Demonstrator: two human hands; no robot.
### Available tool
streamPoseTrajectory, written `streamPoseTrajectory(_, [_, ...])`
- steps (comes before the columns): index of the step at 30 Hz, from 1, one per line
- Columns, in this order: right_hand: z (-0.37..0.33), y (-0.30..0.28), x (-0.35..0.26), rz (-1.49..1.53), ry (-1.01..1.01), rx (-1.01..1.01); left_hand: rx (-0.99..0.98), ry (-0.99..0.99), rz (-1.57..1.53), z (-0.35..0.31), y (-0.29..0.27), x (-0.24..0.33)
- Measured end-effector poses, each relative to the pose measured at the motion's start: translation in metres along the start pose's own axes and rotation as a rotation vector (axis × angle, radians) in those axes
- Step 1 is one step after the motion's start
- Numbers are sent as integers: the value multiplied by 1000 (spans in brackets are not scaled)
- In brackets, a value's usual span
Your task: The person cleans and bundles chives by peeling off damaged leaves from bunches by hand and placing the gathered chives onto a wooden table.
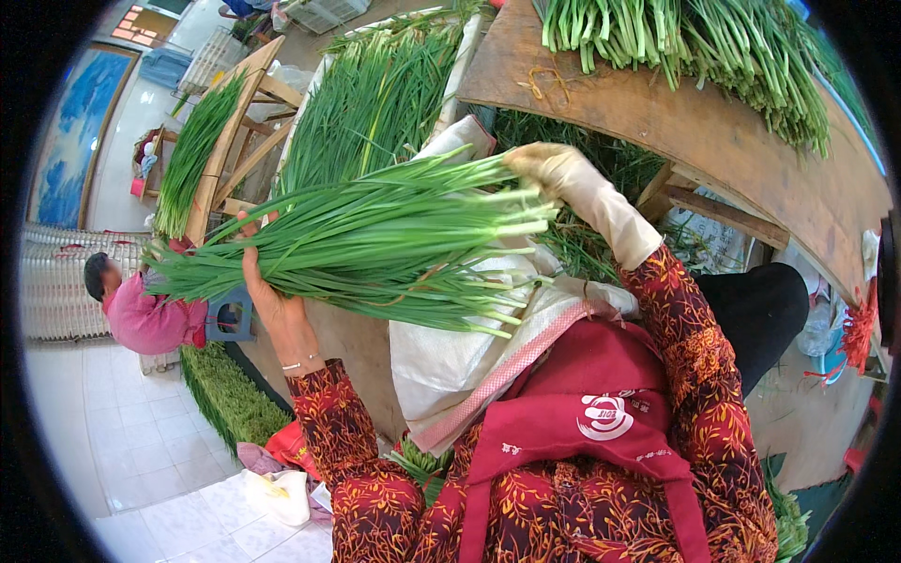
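A big bunch of garlic chives [375,239] lies across my front, held up above my lap with its leaf tips to the left and pale stem ends to the right. My bare left hand [272,300], with a bracelet at the wrist, grips it from below, thumb and fingers around the leaves. At the stem ends, my right hand [554,174] in a pale rubber glove has its fingers closed on the upper stems. A white woven sack [441,366] covers my lap under the bunch, over a dark red apron [582,394].
On the right, a wooden table [657,131] bears piled green stalks [694,47] and a loose rubber band [547,84]. Ahead, a long heap of chives [371,113] fills a white-edged bed. Another person in pink [145,314] sits at the left beside a wooden bench [235,131].
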State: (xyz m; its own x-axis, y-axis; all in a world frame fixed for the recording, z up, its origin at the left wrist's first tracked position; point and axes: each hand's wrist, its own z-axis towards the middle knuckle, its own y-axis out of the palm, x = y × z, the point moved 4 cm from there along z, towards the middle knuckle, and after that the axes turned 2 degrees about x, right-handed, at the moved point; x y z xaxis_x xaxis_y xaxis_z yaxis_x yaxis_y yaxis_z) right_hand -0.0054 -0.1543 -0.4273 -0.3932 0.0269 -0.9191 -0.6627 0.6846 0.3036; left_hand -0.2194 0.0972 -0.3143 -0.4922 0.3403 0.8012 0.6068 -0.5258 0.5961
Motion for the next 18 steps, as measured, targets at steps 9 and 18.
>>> streamPoseTrajectory(9, [-59, 23, -32, -664, -136, 5, 16, 70, 92, -11, -11, -5])
streamPoseTrajectory(18, [-68, 43, -29, -1236, -343, -31, -2, 159, 49, -15, -12, -2])
